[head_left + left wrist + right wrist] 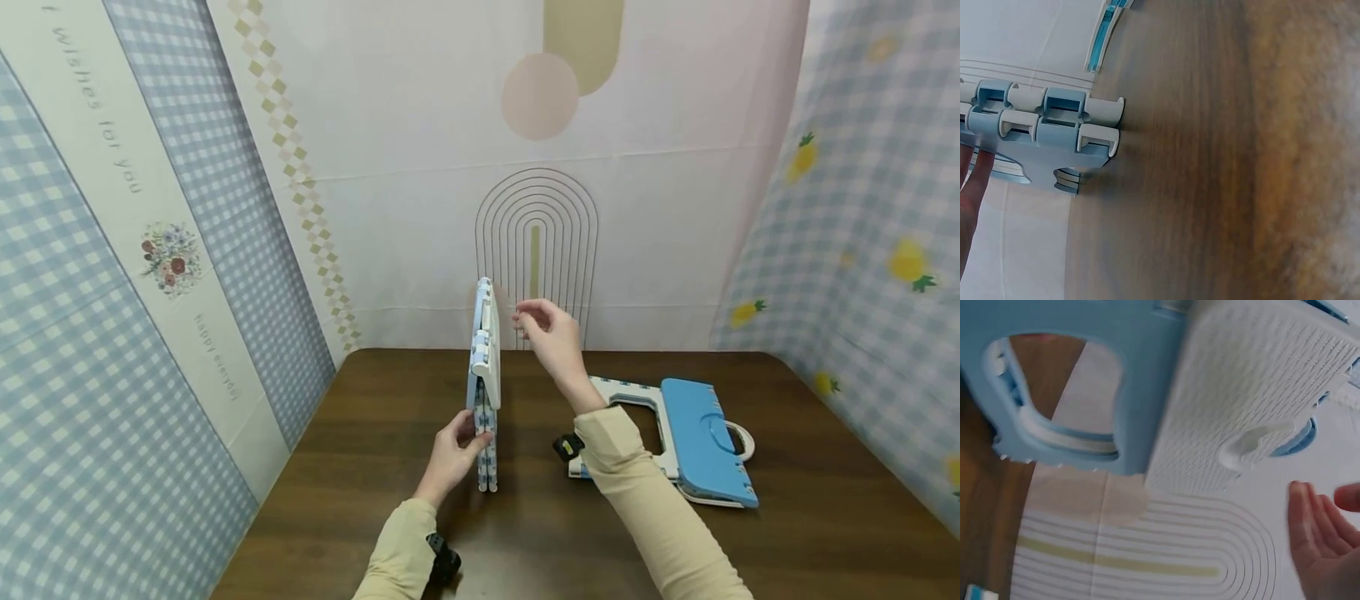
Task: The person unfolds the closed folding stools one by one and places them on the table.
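fingers of the left hand (453, 450) curl round the lower part of the folded stool (485, 383), which stands on edge, long axis upright, near the middle of the tabletop (375, 467); the right hand (551, 333) hangs just to the right of the stool's top, fingers loosely spread and holding nothing, apart from it, so the top lies to the left of those fingertips; a second folded stool (697, 442) lies flat toward the right edge, well apart

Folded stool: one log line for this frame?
left hand: grips upright folded stool | right hand: free beside top | second stool: flat on table
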A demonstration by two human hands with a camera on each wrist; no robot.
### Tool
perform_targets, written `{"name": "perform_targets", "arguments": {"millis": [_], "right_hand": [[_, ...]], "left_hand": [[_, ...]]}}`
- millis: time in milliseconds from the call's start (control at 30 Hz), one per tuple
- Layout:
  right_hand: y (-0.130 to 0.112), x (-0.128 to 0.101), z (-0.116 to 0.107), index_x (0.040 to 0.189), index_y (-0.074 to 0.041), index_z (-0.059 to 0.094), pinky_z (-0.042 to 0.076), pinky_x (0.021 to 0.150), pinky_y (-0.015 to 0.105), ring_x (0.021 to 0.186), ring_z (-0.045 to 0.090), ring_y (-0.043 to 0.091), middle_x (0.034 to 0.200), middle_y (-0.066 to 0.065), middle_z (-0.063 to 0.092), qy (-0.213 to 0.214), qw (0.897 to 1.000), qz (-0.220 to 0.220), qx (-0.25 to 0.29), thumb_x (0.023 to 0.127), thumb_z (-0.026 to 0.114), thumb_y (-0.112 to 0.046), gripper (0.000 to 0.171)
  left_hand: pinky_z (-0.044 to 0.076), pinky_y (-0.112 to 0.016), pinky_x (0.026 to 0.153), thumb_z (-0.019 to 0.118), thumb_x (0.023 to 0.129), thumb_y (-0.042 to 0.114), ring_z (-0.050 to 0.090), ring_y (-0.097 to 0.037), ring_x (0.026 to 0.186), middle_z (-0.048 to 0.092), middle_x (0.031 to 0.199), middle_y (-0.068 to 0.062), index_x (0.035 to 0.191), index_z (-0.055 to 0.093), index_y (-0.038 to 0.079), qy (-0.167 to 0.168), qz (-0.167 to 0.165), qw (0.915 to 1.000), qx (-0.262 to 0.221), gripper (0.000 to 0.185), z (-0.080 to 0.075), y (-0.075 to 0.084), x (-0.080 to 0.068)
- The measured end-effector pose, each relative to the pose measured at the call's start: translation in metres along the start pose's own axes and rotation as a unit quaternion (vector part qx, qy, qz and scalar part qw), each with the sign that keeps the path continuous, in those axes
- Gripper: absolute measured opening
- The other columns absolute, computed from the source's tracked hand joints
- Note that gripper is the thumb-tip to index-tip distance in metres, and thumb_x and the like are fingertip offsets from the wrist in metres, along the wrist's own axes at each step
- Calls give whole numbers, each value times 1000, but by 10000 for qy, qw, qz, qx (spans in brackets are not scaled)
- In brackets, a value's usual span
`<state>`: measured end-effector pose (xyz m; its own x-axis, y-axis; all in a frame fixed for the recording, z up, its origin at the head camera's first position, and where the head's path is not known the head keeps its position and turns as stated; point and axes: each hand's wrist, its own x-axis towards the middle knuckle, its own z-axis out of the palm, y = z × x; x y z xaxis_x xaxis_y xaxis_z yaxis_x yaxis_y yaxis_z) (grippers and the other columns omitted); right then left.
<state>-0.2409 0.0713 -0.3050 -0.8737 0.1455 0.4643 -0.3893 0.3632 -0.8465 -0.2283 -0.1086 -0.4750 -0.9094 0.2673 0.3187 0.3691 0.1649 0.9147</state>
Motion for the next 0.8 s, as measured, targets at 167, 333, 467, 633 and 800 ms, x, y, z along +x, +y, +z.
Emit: {"name": "perform_targets", "arguments": {"millis": [167, 333, 467, 633, 800], "right_hand": [[22, -35, -2, 124, -6, 60, 53, 95, 41, 108, 64, 27, 118, 14, 68, -427, 9941, 332, -939, 93, 55, -5, 32], [54, -74, 9, 124, -3, 60, 55, 90, 42, 104, 65, 28, 115, 15, 68, -763, 9912, 872, -635, 85, 45, 12, 44], [72, -93, 16, 125, 2, 58, 55, 90, 41, 106, 64, 33, 117, 21, 67, -1112, 9876, 1049, -345, 81, 44, 15, 49], [80, -104, 19, 138, 6, 45, 49, 101, 50, 124, 54, 43, 135, 27, 54, -2405, 9665, 814, -367, 83, 54, 7, 55], [79, -108, 27, 138, 4, 46, 45, 103, 56, 126, 52, 44, 136, 26, 53, -2772, 9579, 524, -532, 88, 68, -10, 56]], "left_hand": [[55, -36, 89, 67, 92, 14, 64, -32, 106, 67, 113, -22, 125, 57, -2, -3, -115, 9999, 42, 39, -3, 9, -4], [54, -42, 91, 64, 92, 8, 63, -39, 108, 65, 114, -30, 129, 52, -12, -20, -90, 9999, 116, 43, -6, 26, -12], [54, -43, 91, 64, 92, 8, 64, -38, 107, 65, 114, -29, 130, 52, -10, 22, -86, 9999, 106, 44, -3, 7, -7], [54, -42, 93, 66, 92, 13, 64, -34, 109, 66, 117, -25, 130, 54, -3, 16, -24, 10000, 45, 43, -4, -1, -5], [54, -40, 94, 68, 91, 16, 64, -32, 109, 67, 117, -22, 129, 57, 1, -16, -9, 9999, -154, 42, -5, 0, -5]]}}
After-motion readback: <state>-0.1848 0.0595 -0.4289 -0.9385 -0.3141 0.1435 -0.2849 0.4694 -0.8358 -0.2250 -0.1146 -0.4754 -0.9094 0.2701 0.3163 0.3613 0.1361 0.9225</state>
